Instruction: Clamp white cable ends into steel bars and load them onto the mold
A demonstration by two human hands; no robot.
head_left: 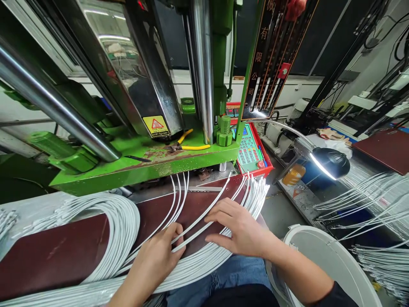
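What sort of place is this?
It looks like a factory workshop: a large green metal machine with a yellow warning label, a red-framed push-button control panel, and bundled thin white cables suggest so.

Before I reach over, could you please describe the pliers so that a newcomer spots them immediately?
Find the green press, then the ledge beneath its yellow warning label. The pliers lie there, right of the label; their spread yellow handles distinguish them from the thin black object nearby.
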